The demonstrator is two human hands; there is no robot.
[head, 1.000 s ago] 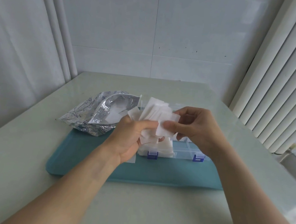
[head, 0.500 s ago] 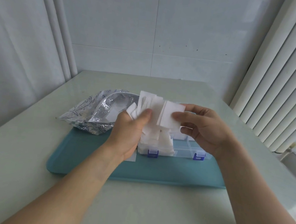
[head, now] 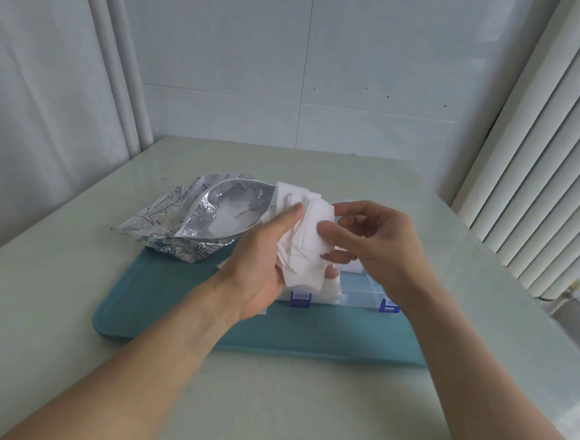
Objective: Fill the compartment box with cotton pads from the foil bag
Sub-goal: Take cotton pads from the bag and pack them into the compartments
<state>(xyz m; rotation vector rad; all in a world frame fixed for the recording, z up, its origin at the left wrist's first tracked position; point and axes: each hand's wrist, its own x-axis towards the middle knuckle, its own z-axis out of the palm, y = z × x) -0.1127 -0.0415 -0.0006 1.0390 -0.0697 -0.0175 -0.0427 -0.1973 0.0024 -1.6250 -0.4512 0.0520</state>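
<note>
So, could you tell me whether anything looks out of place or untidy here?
A little. The cotton pads gripped by the left hand are fanned out unevenly, and the right hand pinches one. A loose pad seems to lie on the teal tray outside the compartment box.

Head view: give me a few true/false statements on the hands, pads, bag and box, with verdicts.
1. The left hand grips a bunch of cotton pads. True.
2. The right hand rests flat on the table. False: it is raised over the compartment box and pinches the pads' right edge.
3. The foil bag is sealed. False: its mouth gapes open and white pads show inside.
4. The box sits on the teal tray. True.
5. The box's clips are red. False: both visible clips are blue.
</note>
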